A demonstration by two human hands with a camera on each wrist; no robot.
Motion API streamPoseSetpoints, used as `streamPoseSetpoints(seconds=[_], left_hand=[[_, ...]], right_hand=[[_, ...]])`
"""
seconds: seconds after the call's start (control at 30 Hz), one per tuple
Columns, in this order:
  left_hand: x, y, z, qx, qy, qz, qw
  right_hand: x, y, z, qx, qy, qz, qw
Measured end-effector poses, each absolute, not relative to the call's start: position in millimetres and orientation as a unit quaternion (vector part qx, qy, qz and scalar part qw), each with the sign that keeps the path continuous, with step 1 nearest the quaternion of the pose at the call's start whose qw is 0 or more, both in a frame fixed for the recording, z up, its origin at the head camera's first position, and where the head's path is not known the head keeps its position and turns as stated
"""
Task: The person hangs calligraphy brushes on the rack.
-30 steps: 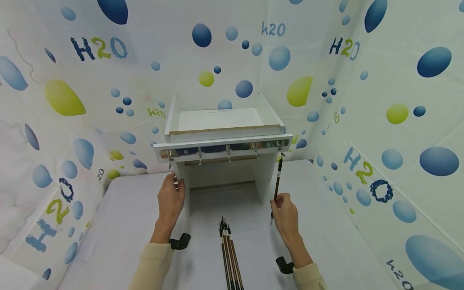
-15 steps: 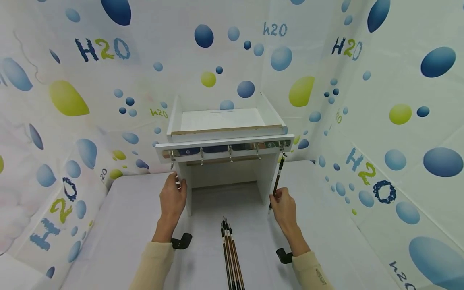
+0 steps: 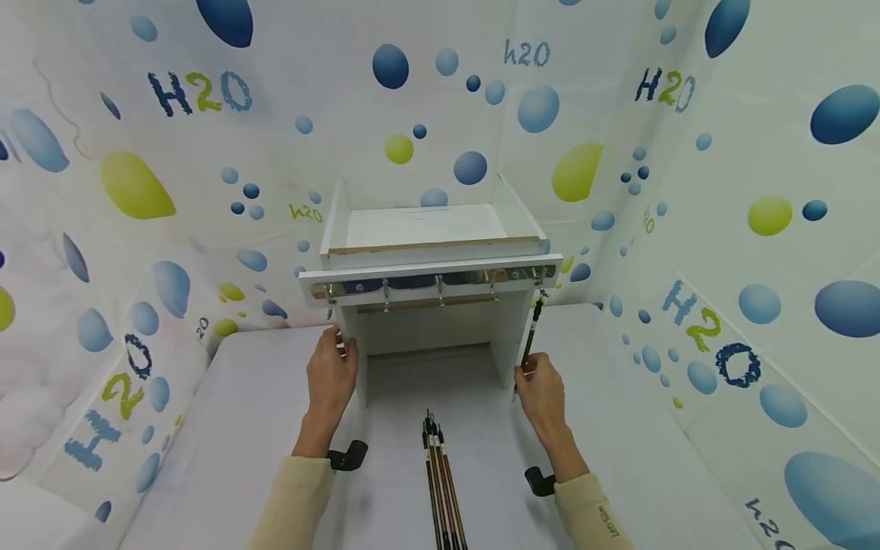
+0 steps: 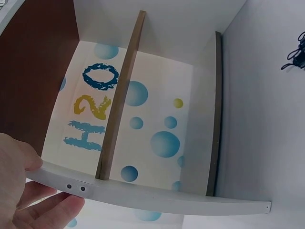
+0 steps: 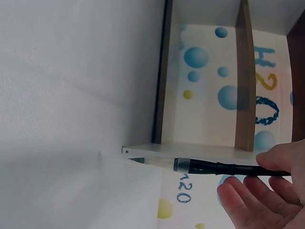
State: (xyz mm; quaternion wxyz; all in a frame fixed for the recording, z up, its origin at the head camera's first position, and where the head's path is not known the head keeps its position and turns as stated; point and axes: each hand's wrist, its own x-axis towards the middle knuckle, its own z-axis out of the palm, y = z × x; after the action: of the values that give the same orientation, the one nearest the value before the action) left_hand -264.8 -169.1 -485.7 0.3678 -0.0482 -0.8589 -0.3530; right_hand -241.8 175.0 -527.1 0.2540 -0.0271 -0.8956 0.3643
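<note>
Dark-handled paintbrush (image 3: 532, 334) with pale bristles slants tip-down, pinched low by my right grip (image 3: 540, 391), its upper end at the rightmost silver metal hook (image 3: 541, 278) on the white shelf unit (image 3: 433, 242). My left grip (image 3: 331, 376) clasps the front edge of the unit's white side panel (image 4: 167, 202), and several slim brown-and-black brushes (image 3: 443, 485) lie bunched on the white tabletop (image 3: 241, 428) between my forearms.

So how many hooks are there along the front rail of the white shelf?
5: leftmost hook, second hook, middle hook, fourth hook, and rightmost hook, above the brush in the right hand. None seems hidden.
</note>
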Motion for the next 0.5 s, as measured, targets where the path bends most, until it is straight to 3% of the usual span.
streamPoseSetpoints(seconds=[0.5], left_hand=[[-265.5, -180.1, -489.4, -0.032, -0.865, -0.346, 0.361]], right_hand=[[-236.4, 165.2, -533.9, -0.027, -0.873, 0.387, 0.295]])
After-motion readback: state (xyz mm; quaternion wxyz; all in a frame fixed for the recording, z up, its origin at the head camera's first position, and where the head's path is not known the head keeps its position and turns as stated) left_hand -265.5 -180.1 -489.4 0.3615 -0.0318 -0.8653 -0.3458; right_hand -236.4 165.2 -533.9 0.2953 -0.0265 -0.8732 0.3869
